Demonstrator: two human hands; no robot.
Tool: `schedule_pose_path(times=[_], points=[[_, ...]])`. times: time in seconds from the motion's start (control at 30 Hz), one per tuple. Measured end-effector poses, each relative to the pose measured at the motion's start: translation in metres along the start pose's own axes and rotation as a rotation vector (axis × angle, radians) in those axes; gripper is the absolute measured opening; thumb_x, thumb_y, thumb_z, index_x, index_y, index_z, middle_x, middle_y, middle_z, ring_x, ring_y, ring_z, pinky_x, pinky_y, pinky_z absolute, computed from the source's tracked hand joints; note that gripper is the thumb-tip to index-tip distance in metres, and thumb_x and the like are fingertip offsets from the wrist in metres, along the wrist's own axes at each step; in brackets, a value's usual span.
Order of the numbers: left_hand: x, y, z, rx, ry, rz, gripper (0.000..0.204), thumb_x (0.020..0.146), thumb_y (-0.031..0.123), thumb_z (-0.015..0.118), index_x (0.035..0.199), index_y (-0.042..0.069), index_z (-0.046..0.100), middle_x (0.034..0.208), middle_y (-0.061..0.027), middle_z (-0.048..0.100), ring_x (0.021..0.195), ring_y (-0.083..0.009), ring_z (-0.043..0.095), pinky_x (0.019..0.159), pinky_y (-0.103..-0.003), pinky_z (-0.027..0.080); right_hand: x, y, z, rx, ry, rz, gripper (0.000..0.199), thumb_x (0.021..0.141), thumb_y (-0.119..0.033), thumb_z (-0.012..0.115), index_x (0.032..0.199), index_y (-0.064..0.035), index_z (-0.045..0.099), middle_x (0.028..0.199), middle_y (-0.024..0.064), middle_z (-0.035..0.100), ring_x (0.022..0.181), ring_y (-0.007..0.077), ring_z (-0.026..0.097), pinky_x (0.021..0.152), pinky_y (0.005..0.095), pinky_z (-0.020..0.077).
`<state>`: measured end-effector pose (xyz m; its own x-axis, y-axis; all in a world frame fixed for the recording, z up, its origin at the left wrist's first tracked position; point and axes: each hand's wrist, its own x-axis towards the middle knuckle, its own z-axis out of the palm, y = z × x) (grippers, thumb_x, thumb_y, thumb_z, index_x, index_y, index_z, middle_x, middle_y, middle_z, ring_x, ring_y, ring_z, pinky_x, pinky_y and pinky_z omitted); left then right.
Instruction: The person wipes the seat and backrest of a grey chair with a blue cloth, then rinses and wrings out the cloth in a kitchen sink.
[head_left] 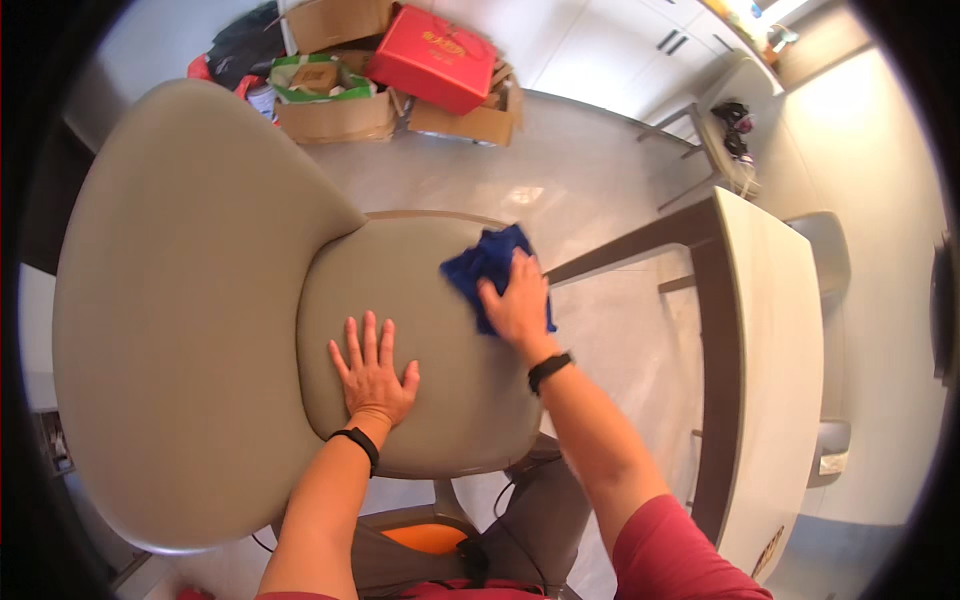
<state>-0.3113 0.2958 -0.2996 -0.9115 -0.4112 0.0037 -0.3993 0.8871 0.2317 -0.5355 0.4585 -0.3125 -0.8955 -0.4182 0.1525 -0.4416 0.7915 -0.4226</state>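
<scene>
A grey-beige padded chair [450, 420] stands in front of me, its rounded backrest [190, 320] on the left. My left hand [376, 375] lies flat on the seat with fingers spread, holding nothing. At the seat's far right edge, my right hand [518, 305] presses on a dark blue cloth [487, 262]. Part of the cloth is under the palm and fingers, and some hangs over the seat edge. Each wrist wears a black band.
A pale-topped table [775, 350] with brown legs stands at the right. Cardboard boxes [340, 118], a red gift box [433, 58] and bags lie on the floor at the back left. Farther back right, another chair [715, 130] holds dark items beside white cabinets [600, 60].
</scene>
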Motion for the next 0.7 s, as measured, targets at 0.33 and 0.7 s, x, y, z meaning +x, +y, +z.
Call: schedule_pose_path(times=[0.33, 0.7], points=[[-0.001, 0.010, -0.010, 0.026, 0.094, -0.013, 0.072, 0.097, 0.046, 0.054, 0.160, 0.014, 0.036, 0.171, -0.0104, 0.021, 0.158, -0.0348, 0.013, 0.125, -0.062, 0.008, -0.231, -0.089, -0.066, -0.127, -0.226, -0.122, 0.065, 0.092, -0.042, 0.069, 0.149, -0.0194, 0.049, 0.159, 0.0099, 0.041, 0.150, 0.0370, 0.031, 0.118, 0.0645, 0.0215], [-0.041, 0.008, -0.001, -0.036, 0.063, -0.065, 0.072, 0.095, 0.044, 0.058, 0.158, 0.014, 0.039, 0.170, -0.0122, 0.022, 0.157, -0.0348, 0.016, 0.126, -0.058, 0.009, -0.086, -0.081, -0.007, -0.089, -0.072, -0.287, 0.059, 0.092, -0.027, 0.070, 0.144, -0.0142, 0.048, 0.152, 0.0096, 0.047, 0.147, 0.0383, 0.036, 0.115, 0.0662, 0.0282]])
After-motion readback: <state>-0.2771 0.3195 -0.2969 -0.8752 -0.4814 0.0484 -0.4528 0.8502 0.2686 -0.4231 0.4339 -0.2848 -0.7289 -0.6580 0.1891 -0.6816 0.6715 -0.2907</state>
